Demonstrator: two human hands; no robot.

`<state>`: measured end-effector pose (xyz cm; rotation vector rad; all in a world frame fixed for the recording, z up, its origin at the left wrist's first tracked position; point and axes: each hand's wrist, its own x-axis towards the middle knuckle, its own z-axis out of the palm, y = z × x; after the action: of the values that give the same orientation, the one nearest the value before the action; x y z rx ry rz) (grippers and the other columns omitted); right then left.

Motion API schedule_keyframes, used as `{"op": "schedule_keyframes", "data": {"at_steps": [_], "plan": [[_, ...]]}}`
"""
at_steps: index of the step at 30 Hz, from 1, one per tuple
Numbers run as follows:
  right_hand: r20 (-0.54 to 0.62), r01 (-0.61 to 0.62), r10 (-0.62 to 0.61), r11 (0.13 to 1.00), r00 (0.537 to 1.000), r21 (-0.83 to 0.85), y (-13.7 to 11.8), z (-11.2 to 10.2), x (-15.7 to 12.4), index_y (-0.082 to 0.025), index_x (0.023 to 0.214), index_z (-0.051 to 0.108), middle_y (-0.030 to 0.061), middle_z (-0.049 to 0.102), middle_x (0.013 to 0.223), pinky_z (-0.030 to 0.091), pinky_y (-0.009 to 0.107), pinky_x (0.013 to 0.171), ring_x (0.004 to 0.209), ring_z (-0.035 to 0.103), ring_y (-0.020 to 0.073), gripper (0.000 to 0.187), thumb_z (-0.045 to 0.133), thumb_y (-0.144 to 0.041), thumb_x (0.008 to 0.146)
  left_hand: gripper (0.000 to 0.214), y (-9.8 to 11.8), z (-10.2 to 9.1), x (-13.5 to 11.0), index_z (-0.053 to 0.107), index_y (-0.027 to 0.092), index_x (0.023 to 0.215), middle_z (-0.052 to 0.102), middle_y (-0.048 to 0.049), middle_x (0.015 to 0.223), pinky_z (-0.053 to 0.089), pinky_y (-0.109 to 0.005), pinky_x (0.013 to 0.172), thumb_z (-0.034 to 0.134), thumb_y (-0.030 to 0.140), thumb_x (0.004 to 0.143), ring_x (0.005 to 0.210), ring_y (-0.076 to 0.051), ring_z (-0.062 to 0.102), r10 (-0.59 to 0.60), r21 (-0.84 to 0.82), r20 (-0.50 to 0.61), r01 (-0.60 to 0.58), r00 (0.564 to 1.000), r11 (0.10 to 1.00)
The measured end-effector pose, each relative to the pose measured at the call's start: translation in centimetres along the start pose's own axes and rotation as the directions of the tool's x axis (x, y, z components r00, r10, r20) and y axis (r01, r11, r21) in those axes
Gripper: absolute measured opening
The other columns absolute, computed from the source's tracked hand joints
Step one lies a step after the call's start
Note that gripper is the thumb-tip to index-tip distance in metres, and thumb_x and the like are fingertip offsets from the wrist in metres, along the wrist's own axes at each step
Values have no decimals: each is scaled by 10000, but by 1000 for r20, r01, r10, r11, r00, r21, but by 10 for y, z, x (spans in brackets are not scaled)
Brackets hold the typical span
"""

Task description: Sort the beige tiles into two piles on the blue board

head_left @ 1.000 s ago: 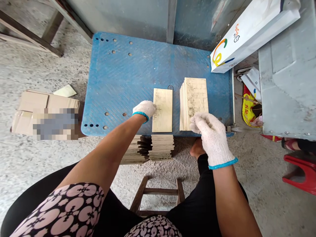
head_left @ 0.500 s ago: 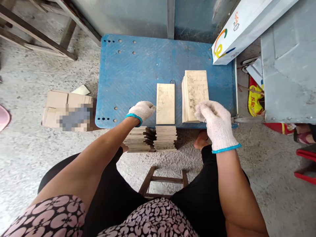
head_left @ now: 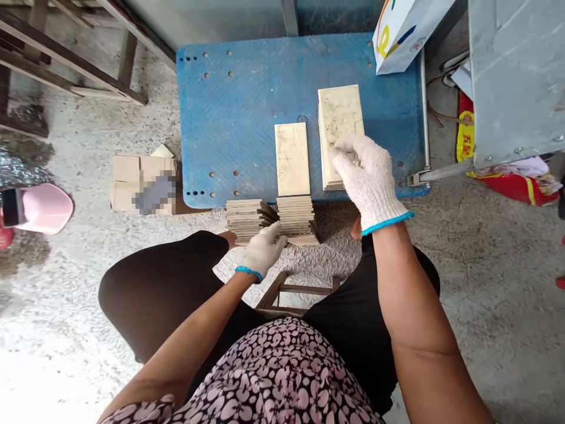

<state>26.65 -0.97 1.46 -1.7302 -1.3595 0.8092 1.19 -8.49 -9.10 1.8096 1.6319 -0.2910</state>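
Note:
A blue metal platform [head_left: 247, 112] lies on the floor before me. On it rest a single pale tile [head_left: 292, 159] and, to its right, a stack of like tiles [head_left: 339, 115]. My right hand [head_left: 364, 174], in a white glove, rests on the near end of that stack with fingers curled at its edge. Two piles of tiles [head_left: 271, 219] stand on the floor against the platform's near edge. My gloved left hand [head_left: 261, 250] reaches these piles, fingers touching a tile at the base of the right pile.
A flattened cardboard box [head_left: 143, 184] lies left of the platform. A white paper bag [head_left: 404, 29] and a grey metal machine [head_left: 514, 76] stand at the right. A wooden stool [head_left: 293, 291] is under me; a pink object [head_left: 42, 207] sits far left.
My left hand has left the single tile on the platform and dropped down to the piles on the floor. The right hand stays on the stack. The view has tilted downward.

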Motion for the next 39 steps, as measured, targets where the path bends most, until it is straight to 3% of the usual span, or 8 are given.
{"op": "schedule_keyframes", "data": {"at_steps": [3, 6, 10, 16, 22, 39], "plan": [[-22, 21, -22, 999, 1000, -44, -1, -1, -3, -180, 953, 644, 61, 688, 959, 505, 316, 840, 907, 640, 184, 215, 555, -365, 891, 558, -1, 29, -22, 465, 160, 1415, 523, -160, 1381, 423, -405, 1035, 535, 292, 877, 1254, -304, 505, 152, 194, 9, -151, 988, 969], [-33, 36, -38, 997, 999, -62, -2, 0, -6, -190, 934, 645, 57, 690, 954, 504, 302, 809, 901, 638, 186, 183, 569, -350, 887, 679, -3, 54, -37, 444, 117, 1430, 324, -218, 1524, 238, -486, 1160, 654, 249, 798, 1433, -364, 237, 267, 349, 17, -256, 963, 901], [-10, 39, -39, 997, 999, -68, -5, -2, -9, -210, 917, 639, 35, 691, 903, 497, 276, 746, 845, 635, 171, 156, 580, -353, 895, 839, -7, 72, -41, 353, 76, 1478, 163, -280, 1564, 135, -542, 1173, 725, 299, 760, 1452, -416, 79, 329, 414, 50, -320, 943, 852], [0, 25, -25, 998, 1000, -55, -7, -4, -13, -201, 890, 643, 25, 687, 873, 478, 279, 737, 811, 628, 163, 140, 603, -335, 883, 853, -3, 74, -29, 309, 64, 1494, 97, -291, 1568, 114, -547, 1175, 700, 273, 765, 1446, -421, 5, 309, 428, 57, -303, 949, 851], [92, 30, -24, 998, 995, -59, -1, 0, -14, -205, 922, 630, 30, 657, 826, 483, 303, 775, 830, 622, 174, 227, 536, -412, 911, 811, 4, 75, -22, 305, 87, 1502, 79, -271, 1577, 105, -551, 1178, 653, 210, 780, 1452, -403, 9, 303, 434, 58, -297, 951, 851], [153, 17, -1, 995, 988, -101, 2, 9, -19, -200, 974, 634, 44, 669, 894, 482, 316, 824, 902, 632, 186, 206, 549, -374, 905, 753, -14, 83, -20, 345, 121, 1497, 111, -248, 1583, 129, -578, 1170, 625, 149, 798, 1447, -397, -18, 367, 439, 54, -352, 929, 827]]}}
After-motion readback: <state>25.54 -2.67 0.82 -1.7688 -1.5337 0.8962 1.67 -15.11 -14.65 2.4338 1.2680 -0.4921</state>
